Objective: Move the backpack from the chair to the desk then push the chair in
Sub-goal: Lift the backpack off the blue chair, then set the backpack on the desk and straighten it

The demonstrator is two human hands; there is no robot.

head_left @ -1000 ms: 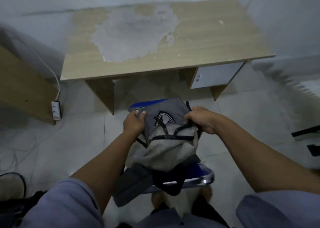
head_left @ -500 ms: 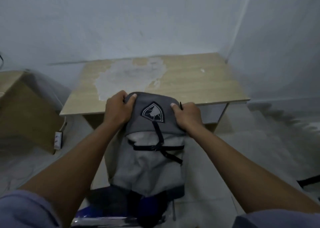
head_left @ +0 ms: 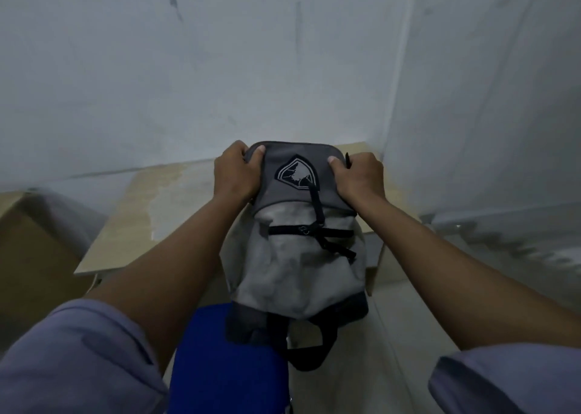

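A grey backpack [head_left: 295, 250] with a dark top flap, a shield badge and black straps hangs in the air. My left hand [head_left: 234, 174] grips the flap's left corner and my right hand [head_left: 360, 177] grips its right corner. The bag's top is level with the wooden desk [head_left: 138, 221], which lies behind it against the wall. Its bottom and dangling straps hang just above and beyond the blue chair [head_left: 226, 363], whose seat shows at the lower middle. Much of the desk's right half is hidden behind the bag.
A pale wall [head_left: 220, 67] stands right behind the desk and a second wall [head_left: 487, 99] closes the corner on the right. A brown wooden piece of furniture [head_left: 34, 256] stands left of the desk. Tiled floor [head_left: 408, 319] shows to the right of the chair.
Both hands have lifted the backpack off the chair seat and carried it up and forward toward the desk. The view has tilted up, so more wall shows.
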